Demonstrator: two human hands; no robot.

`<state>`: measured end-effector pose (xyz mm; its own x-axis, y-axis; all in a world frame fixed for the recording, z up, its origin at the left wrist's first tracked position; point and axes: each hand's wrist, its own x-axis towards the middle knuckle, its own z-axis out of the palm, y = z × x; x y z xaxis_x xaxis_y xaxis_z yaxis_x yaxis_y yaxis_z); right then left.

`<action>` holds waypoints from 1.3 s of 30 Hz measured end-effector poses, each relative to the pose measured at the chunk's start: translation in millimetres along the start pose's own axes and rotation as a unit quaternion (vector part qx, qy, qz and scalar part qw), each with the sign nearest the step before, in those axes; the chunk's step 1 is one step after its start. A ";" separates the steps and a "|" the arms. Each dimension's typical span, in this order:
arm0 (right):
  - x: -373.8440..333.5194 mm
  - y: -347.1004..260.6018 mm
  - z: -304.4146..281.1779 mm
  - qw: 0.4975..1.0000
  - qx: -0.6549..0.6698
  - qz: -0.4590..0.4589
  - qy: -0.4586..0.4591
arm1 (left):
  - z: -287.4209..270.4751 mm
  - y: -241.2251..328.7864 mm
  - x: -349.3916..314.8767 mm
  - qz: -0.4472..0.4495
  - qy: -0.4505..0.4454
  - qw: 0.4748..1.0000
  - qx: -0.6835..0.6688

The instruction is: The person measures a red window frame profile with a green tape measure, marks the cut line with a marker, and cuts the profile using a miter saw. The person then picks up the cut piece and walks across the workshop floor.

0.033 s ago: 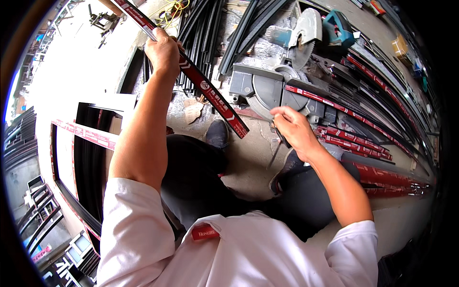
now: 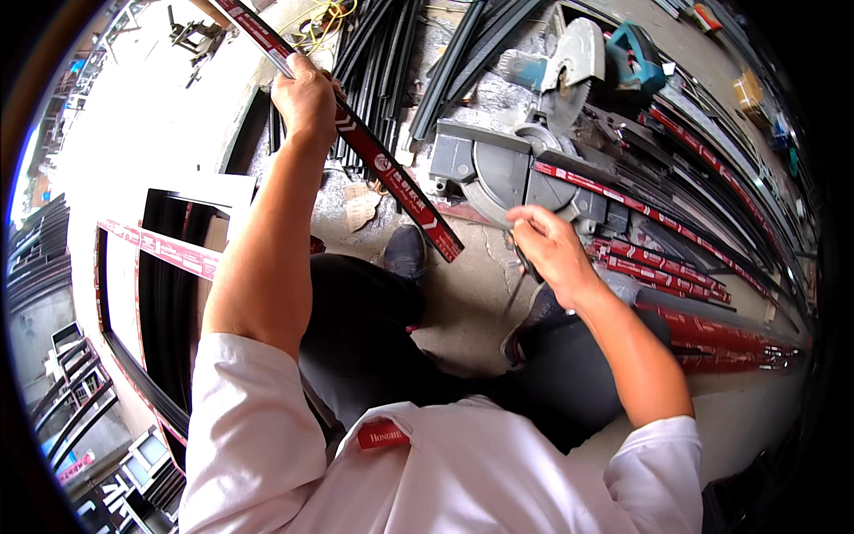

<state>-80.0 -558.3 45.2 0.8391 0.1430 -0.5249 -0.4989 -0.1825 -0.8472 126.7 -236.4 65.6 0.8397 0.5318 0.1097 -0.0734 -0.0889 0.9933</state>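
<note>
My left hand (image 2: 307, 100) is closed round a long metal profile (image 2: 384, 165) covered in red printed film. The profile slants from the upper left down to its cut end above the floor, near my shoe (image 2: 406, 254). In front of my right knee, my right hand (image 2: 553, 251) has its fingers curled round a slim dark tool (image 2: 527, 267); a thin shaft points downward, and its exact kind is unclear. Just beyond that hand stands a mitre saw (image 2: 501, 173) with its toothed blade (image 2: 567, 102) raised. Another red-filmed profile (image 2: 623, 198) lies across the saw's base.
Dark profiles (image 2: 378, 89) lie in a heap beyond my left hand. More red-filmed bars (image 2: 663, 267) and a thick bundle (image 2: 721, 334) are on the right. A dark frame (image 2: 102, 285) stands at my left. A yellow cord (image 2: 325, 18) loops at the top.
The view has shifted very slightly. Both hands keep their holds, with no clear movement of the profile or the tool.
</note>
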 end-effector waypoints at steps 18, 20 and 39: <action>65.9 -24.6 -31.4 0.989 -0.138 -0.051 -0.020 | 55.2 -31.9 13.7 -0.114 0.016 0.993 0.003; 78.1 -33.6 -29.1 0.990 -0.126 -0.059 -0.012 | 61.8 -23.5 4.2 -0.131 0.020 0.991 0.020; -26.1 -384.9 65.7 0.843 -0.498 -0.099 -0.179 | -7.7 263.9 -6.7 -0.209 0.203 0.951 -0.105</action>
<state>75.9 -427.8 379.7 0.6763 0.5187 -0.5230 0.2228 -0.8208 -0.5259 97.6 -257.0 327.3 0.5446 0.7689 -0.3348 0.0802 0.3497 0.9334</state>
